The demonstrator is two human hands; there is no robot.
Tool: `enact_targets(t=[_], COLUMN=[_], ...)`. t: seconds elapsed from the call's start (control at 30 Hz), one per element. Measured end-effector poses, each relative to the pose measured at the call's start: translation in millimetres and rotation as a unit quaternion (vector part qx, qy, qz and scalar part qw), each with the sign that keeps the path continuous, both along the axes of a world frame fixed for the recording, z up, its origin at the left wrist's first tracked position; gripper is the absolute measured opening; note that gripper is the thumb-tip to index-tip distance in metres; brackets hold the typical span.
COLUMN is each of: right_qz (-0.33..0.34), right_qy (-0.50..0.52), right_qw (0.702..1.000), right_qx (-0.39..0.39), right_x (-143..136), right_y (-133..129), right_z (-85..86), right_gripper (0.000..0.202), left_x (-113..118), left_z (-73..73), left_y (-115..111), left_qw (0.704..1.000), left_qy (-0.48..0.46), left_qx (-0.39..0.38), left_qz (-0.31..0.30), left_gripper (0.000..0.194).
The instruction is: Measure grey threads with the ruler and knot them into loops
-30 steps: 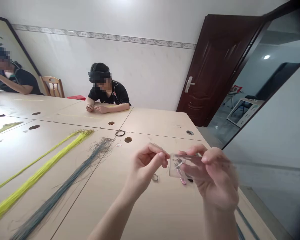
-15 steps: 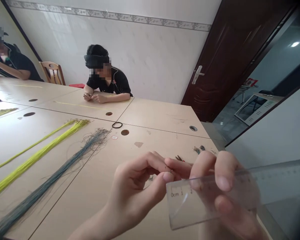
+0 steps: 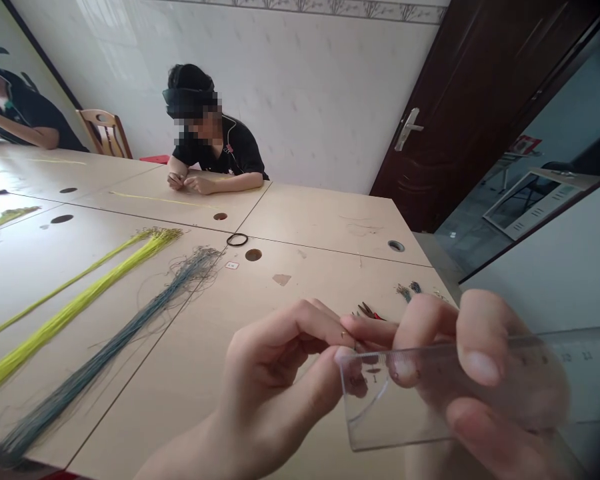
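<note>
My right hand grips a clear plastic ruler, with fingers over its upper edge and the thumb behind it. The ruler's zero end is beside the thumb tip of my left hand. My left thumb and index finger are pinched together around something tiny. A gold-coloured glint shows at those fingertips, but its kind is too small to make out. The right index fingertip meets the left one there. Just behind the hands lies a red-handled cutting tool, partly hidden.
A teal bundle of strands and yellow bundles lie on the table at left. Small teal bunches are near the right edge. A black ring lies by a cable hole. A co-worker sits across; another person sits far left.
My view has shifted slightly. In it, both hands appear further right, the right hand more so. The ruler is more level, its zero end still at the left fingertips.
</note>
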State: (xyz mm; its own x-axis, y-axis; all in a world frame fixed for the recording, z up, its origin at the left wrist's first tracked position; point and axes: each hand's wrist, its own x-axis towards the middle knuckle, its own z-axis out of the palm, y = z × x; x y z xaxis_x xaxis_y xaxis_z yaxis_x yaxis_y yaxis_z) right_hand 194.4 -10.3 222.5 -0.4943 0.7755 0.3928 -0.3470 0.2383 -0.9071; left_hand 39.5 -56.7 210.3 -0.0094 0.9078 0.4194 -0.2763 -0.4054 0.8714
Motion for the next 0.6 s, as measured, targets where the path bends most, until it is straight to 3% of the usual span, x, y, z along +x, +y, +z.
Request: enact_targets(t=[0.1,0.23,0.47,0.6], right_qz=[0.012,-0.005,0.058,0.046], right_qy=[0.037,0.123,0.145,0.176], right_qw=[0.999,0.992,0.988,0.983], right_qx=[0.029,-0.004,0.012,0.01], right_x=[0.3,-9.1,-9.6,-10.8], right_y=[-1.1,-7.2,-3.7,-4.7], right_z=[-0.4,-2.8,-5.5,-6.0], right_gripper=[0.017,0.018,0.012,0.012], left_x=[-0.3,-2.8,-5.4,-7.2], left_z=[-0.9,-0.2,2.4,3.1], left_y=[-1.4,-3.5,-3.4,-4.5], left_qw=[1.0,0.999,0.992,0.988], left_qy=[0.001,0.036,0.099,0.126], left_qx=[0.003,0.014,0.059,0.066], left_qz=[0.002,0.013,0.049,0.062], left_gripper=[0.013,0.012,0.012,0.012])
